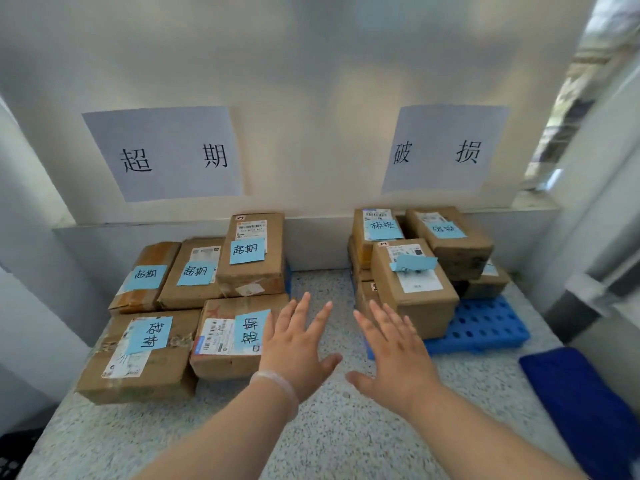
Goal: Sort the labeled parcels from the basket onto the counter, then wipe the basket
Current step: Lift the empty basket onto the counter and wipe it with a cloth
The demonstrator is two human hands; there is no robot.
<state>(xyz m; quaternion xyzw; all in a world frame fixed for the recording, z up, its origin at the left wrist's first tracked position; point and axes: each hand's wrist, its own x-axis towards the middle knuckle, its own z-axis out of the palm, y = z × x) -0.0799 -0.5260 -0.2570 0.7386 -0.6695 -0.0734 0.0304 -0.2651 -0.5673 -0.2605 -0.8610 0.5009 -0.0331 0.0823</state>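
Observation:
Cardboard parcels with blue handwritten notes lie in two groups on the speckled counter (pixel 332 427). The left group (pixel 194 306) sits under a wall sign (pixel 162 154); the right group (pixel 415 261) is stacked on a blue perforated pallet (pixel 485 327) under a second sign (pixel 443 148). My left hand (pixel 298 348) and my right hand (pixel 394 351) hover flat over the gap between the groups, fingers spread, holding nothing. My left hand's fingers overlap the edge of the nearest left parcel (pixel 228 341). A dark basket corner (pixel 14 455) shows at the bottom left.
A folded dark blue cloth (pixel 581 403) lies on the counter at the right edge. A white wall backs the counter. A window frame (pixel 588 168) stands at the right.

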